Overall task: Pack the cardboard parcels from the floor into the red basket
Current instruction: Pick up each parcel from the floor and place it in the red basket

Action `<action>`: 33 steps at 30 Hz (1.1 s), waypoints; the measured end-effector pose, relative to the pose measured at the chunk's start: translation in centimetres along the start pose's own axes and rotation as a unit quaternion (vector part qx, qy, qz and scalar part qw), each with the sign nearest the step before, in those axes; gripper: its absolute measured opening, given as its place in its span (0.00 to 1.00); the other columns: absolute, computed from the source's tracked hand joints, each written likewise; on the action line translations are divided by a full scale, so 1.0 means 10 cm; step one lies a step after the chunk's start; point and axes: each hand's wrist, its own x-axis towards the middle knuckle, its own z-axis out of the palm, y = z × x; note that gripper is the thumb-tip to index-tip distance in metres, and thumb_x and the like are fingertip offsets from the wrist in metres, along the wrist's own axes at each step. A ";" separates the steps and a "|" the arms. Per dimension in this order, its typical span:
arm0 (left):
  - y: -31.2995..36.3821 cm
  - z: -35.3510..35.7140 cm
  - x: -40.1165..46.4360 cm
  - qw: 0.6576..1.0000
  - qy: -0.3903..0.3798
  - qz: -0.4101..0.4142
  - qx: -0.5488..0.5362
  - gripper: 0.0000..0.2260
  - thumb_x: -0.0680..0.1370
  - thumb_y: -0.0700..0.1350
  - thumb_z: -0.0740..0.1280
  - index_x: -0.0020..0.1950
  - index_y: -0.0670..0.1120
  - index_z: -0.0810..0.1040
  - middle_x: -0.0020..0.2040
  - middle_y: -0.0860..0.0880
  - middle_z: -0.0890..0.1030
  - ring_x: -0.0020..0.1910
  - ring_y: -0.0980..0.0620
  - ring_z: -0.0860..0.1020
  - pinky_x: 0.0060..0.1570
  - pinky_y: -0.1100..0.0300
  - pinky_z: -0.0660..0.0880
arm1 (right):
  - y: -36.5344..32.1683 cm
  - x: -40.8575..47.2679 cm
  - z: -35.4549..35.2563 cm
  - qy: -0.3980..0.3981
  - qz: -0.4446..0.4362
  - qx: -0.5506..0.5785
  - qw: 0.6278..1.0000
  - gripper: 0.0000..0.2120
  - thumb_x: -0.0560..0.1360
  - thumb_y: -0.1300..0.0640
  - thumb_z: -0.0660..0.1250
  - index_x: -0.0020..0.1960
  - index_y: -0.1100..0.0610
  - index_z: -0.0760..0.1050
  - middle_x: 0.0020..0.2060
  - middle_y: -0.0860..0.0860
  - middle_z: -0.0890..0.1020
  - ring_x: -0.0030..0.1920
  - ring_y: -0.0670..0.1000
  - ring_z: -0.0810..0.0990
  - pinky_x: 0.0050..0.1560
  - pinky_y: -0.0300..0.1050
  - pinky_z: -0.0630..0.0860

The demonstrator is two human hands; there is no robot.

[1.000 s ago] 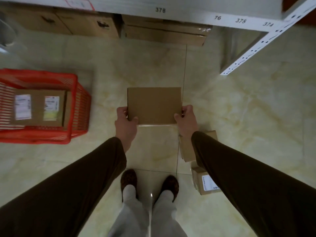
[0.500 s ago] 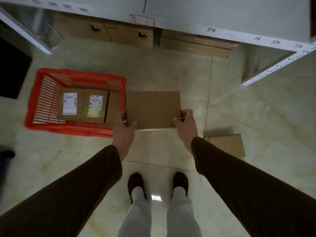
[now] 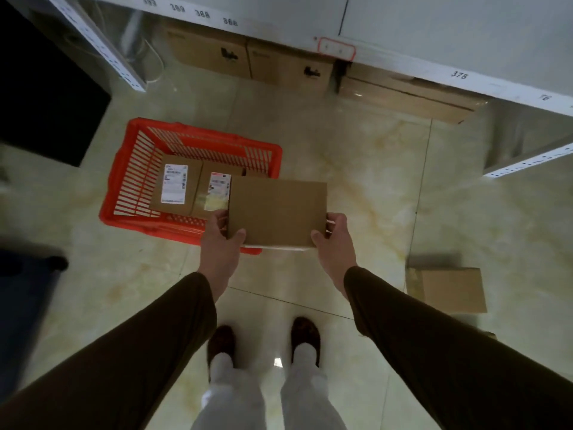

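My left hand (image 3: 220, 240) and right hand (image 3: 336, 240) both had a grip on the flat cardboard parcel (image 3: 277, 211). Each grasped a near corner, thumb on the top face and fingers curled under the side edge. The parcel was held level, plain side up, clear of the floor. Its left portion overlapped the near right corner of the red basket (image 3: 198, 142), while the rest hung over open tile.

Both arms reached forward and down, elbows slightly bent, wrists roughly straight, in dark brown sleeves. My feet stood square behind the parcel.

Inside the basket, two labelled parcels (image 3: 192, 189) lay side by side, labels up, filling much of the base. Open basket floor showed to their left and along the far wall.

Assessment of the step in hand: the parcel was not yet over the opening. In my judgement it needed to travel left and a little forward until all four corners cleared the rim, then come down flat. It would probably have to rest on top of the two labelled parcels. Keeping it level would avoid catching a corner on the slatted wall, and both grips should let go together only once it was supported.

One further cardboard parcel (image 3: 449, 290) lay on the floor to my right, well apart from the basket. Larger cartons (image 3: 251, 57) sat beneath the numbered shelf (image 3: 434, 35) ahead.
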 end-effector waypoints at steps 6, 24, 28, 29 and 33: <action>-0.04 -0.68 0.32 1.000 -0.014 -0.010 -0.011 0.21 0.79 0.38 0.69 0.67 0.55 0.69 0.59 0.59 0.76 0.57 0.61 0.75 0.54 0.65 0.73 | -0.33 -0.12 0.67 -0.008 0.012 -0.022 1.000 0.26 0.82 0.59 0.64 0.77 0.52 0.59 0.67 0.53 0.78 0.60 0.56 0.81 0.64 0.54 0.78; 0.01 -2.11 1.22 0.996 -0.073 -0.040 0.029 0.21 0.79 0.37 0.69 0.64 0.58 0.69 0.59 0.61 0.74 0.62 0.52 0.75 0.62 0.52 0.75 | -0.91 -0.19 2.14 -0.031 0.006 -0.059 0.998 0.44 0.81 0.55 0.67 0.83 0.43 0.40 0.76 0.52 0.69 0.69 0.59 0.76 0.66 0.61 0.78; 0.03 -2.12 1.43 0.995 -0.076 -0.050 0.032 0.22 0.79 0.39 0.70 0.66 0.58 0.67 0.59 0.62 0.75 0.62 0.52 0.75 0.60 0.54 0.75 | -1.02 0.15 2.21 -0.055 0.006 -0.083 0.995 0.43 0.81 0.55 0.68 0.83 0.42 0.42 0.74 0.54 0.70 0.67 0.59 0.78 0.64 0.62 0.79; 0.03 -2.12 1.50 0.995 -0.078 -0.052 0.031 0.22 0.79 0.39 0.70 0.67 0.58 0.67 0.59 0.61 0.75 0.62 0.52 0.76 0.61 0.53 0.75 | -1.05 0.23 2.23 -0.058 0.006 -0.083 0.995 0.43 0.80 0.56 0.69 0.83 0.42 0.42 0.74 0.54 0.71 0.66 0.59 0.78 0.64 0.62 0.79; -0.03 -2.14 1.77 0.994 -0.081 -0.065 0.022 0.23 0.80 0.42 0.70 0.69 0.61 0.66 0.59 0.60 0.75 0.61 0.51 0.77 0.62 0.49 0.76 | -1.13 0.54 2.36 -0.072 0.004 -0.085 0.994 0.46 0.79 0.56 0.71 0.82 0.40 0.41 0.74 0.55 0.70 0.67 0.61 0.77 0.61 0.67 0.80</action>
